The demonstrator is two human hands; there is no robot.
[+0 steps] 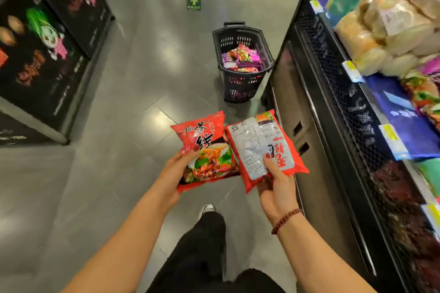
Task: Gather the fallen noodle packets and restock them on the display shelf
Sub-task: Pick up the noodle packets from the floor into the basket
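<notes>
Noodle packets (207, 150) are over the aisle floor (107, 185), the left hand (175, 173) and right hand (277, 189) each gripping one by its near edge. Probably light, crinkly, slippery and brittle inside: hold edges gently.

a: what reads on the front-facing noodle packet (214, 150) in the left hand (175, 169)?
b: big brush characters, "米线", with a smaller "桥" beside them, black and white on red.
a: and the back-facing noodle packet (252, 140) in the right hand (278, 188)?
b: a grey panel of fine print and a code square, too small to read; its large white characters stand upside down, unclear.
a: the floor sign (193, 4)?
b: green, with a white arrow; its words blur. the shelf price tags (390, 138) blur too.
</notes>
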